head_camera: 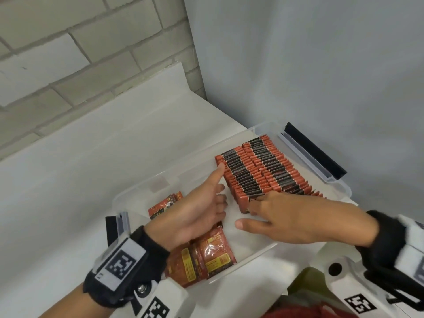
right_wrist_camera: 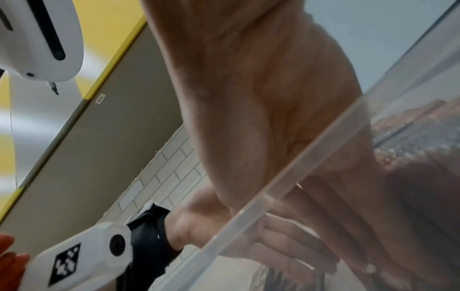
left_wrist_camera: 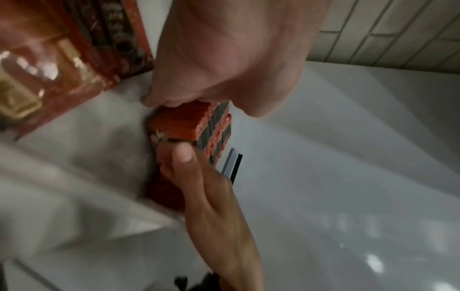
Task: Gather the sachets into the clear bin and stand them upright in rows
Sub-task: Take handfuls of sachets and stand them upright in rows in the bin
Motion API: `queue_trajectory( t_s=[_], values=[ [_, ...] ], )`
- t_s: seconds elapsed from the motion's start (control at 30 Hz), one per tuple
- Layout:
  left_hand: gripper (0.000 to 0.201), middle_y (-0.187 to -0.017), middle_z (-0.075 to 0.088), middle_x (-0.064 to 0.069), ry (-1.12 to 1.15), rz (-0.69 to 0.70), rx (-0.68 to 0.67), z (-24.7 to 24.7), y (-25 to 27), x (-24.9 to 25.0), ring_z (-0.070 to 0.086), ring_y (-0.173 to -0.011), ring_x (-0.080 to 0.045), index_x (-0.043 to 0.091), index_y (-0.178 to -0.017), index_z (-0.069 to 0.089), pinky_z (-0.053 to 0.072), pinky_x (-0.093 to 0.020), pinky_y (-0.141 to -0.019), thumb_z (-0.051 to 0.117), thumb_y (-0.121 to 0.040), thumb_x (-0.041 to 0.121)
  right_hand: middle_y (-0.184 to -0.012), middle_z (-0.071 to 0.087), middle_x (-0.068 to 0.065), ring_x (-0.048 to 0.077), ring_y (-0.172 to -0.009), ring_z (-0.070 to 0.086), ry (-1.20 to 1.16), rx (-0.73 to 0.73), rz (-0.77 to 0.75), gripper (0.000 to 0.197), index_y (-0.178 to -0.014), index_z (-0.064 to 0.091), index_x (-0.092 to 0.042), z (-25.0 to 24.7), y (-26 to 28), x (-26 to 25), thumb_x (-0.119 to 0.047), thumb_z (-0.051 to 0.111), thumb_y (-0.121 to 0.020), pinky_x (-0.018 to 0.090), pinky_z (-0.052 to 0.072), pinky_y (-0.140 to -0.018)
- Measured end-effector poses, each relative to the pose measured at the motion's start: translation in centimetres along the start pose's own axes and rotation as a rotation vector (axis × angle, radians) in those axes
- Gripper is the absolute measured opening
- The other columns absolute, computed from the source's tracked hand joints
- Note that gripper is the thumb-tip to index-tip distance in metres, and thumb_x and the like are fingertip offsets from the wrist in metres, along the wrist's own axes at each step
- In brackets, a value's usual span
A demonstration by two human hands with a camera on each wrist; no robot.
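A clear bin (head_camera: 142, 187) sits on the white table and holds two rows of upright orange-and-black sachets (head_camera: 257, 171). My left hand (head_camera: 218, 187) lies along the left side of the nearer row, index finger stretched out and touching its far end. My right hand (head_camera: 252, 214) presses its fingertips against the row's near end, thumb spread out over the bin floor. Loose sachets (head_camera: 206, 255) lie flat in the bin's near left corner, partly under my left wrist. In the left wrist view both hands bracket the sachet rows (left_wrist_camera: 199, 126). The right wrist view shows my palm (right_wrist_camera: 261, 98) over the bin rim (right_wrist_camera: 273, 196).
Black-and-grey latches sit on the bin's right end (head_camera: 314, 152) and left end (head_camera: 117, 226). A brick wall rises behind the table (head_camera: 91, 180), and a grey wall stands close on the right. Yellow-green and red cloth (head_camera: 305, 285) shows at the bottom edge.
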State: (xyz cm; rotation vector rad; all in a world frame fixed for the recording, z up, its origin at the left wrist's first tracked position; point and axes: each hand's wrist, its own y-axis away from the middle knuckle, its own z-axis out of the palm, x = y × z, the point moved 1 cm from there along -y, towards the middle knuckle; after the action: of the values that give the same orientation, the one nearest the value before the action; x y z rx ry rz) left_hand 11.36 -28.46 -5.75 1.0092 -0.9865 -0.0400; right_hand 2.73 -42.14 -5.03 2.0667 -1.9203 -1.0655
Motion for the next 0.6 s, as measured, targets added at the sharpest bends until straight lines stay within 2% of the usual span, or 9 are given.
queue_trajectory(
  t_s=[0.07,0.13,0.17,0.23,0.3,0.37,0.43,0.53,0.6],
  values=[
    [0.071,-0.153,0.035,-0.007,-0.245,0.054,0.075,-1.3,1.0,0.7,0.035,-0.139,-0.020,0.018,-0.147,0.032,0.027,-0.037,-0.117,0.047,-0.089,0.056,-0.102,0.064,0.000,0.015,-0.091,0.063,-0.016,-0.034,-0.020,0.055,-0.115,0.056,-0.021,-0.3,0.1,-0.3,-0.062,0.025,-0.096,0.035,0.050,-0.090],
    [0.046,-0.145,0.046,0.006,-0.548,0.102,0.096,-2.9,2.2,1.4,0.046,-0.129,-0.012,0.031,-0.136,0.047,0.033,-0.035,-0.113,0.047,-0.094,0.050,-0.091,0.061,-0.001,0.016,-0.081,0.062,-0.057,-0.061,-0.043,0.039,-0.092,0.052,-0.025,-0.6,0.0,-0.8,-0.055,0.028,-0.099,0.038,0.053,-0.083],
    [0.039,-0.138,0.052,0.011,-0.697,0.118,0.092,-3.8,2.8,1.7,0.051,-0.123,-0.008,0.035,-0.131,0.052,0.037,-0.034,-0.110,0.046,-0.095,0.049,-0.090,0.061,-0.001,0.017,-0.079,0.062,-0.076,-0.072,-0.058,0.034,-0.090,0.051,-0.025,-0.7,-0.1,-1.1,-0.051,0.030,-0.101,0.039,0.053,-0.082],
    [0.028,-0.123,0.061,0.017,-0.969,0.122,0.056,-5.2,3.8,2.2,0.058,-0.110,-0.002,0.037,-0.123,0.058,0.045,-0.029,-0.101,0.043,-0.099,0.041,-0.098,0.063,0.002,0.020,-0.086,0.064,-0.105,-0.082,-0.091,0.032,-0.108,0.053,-0.019,-0.6,-0.7,-1.9,-0.043,0.033,-0.102,0.043,0.054,-0.084],
    [0.026,-0.117,0.060,0.018,-1.183,0.073,-0.037,-6.1,4.6,2.1,0.058,-0.107,-0.001,0.035,-0.119,0.060,0.046,-0.028,-0.098,0.041,-0.102,0.030,-0.115,0.060,0.005,0.022,-0.100,0.062,-0.099,-0.085,-0.115,0.038,-0.129,0.048,-0.014,-0.4,-1.6,-2.7,-0.039,0.035,-0.102,0.043,0.052,-0.089],
    [0.030,-0.124,0.052,0.015,-1.360,-0.017,-0.160,-6.2,5.0,1.6,0.051,-0.112,-0.003,0.034,-0.124,0.056,0.041,-0.025,-0.100,0.041,-0.102,0.021,-0.134,0.048,0.004,0.021,-0.112,0.054,-0.070,-0.098,-0.133,0.047,-0.143,0.035,-0.014,-0.1,-2.5,-3.4,-0.038,0.038,-0.102,0.040,0.049,-0.094],
    [0.036,-0.135,0.041,0.010,-1.517,-0.068,-0.234,-6.1,5.0,0.9,0.041,-0.120,-0.007,0.031,-0.135,0.045,0.037,-0.021,-0.097,0.043,-0.101,0.021,-0.145,0.037,0.004,0.022,-0.118,0.051,-0.059,-0.129,-0.152,0.059,-0.150,0.021,-0.014,0.4,-3.5,-3.9,-0.037,0.042,-0.100,0.035,0.048,-0.093],
    [0.053,-0.145,0.027,0.007,-1.652,-0.067,-0.119,-5.8,4.8,0.1,0.030,-0.127,-0.013,0.026,-0.143,0.026,0.035,-0.024,-0.089,0.051,-0.097,0.032,-0.147,0.035,0.007,0.021,-0.113,0.051,-0.062,-0.188,-0.157,0.070,-0.152,0.011,-0.012,1.3,-4.7,-4.3,-0.036,0.047,-0.098,0.027,0.042,-0.079],
    [0.067,-0.144,0.024,0.005,-1.615,-0.092,-0.060,-5.9,4.8,-0.1,0.038,-0.119,-0.015,0.026,-0.145,0.018,0.039,-0.026,-0.086,0.060,-0.092,0.032,-0.147,0.032,0.009,0.021,-0.116,0.046,-0.045,-0.202,-0.157,0.075,-0.153,0.006,-0.011,1.7,-5.0,-4.6,-0.038,0.049,-0.097,0.030,0.041,-0.083]
  ],
)
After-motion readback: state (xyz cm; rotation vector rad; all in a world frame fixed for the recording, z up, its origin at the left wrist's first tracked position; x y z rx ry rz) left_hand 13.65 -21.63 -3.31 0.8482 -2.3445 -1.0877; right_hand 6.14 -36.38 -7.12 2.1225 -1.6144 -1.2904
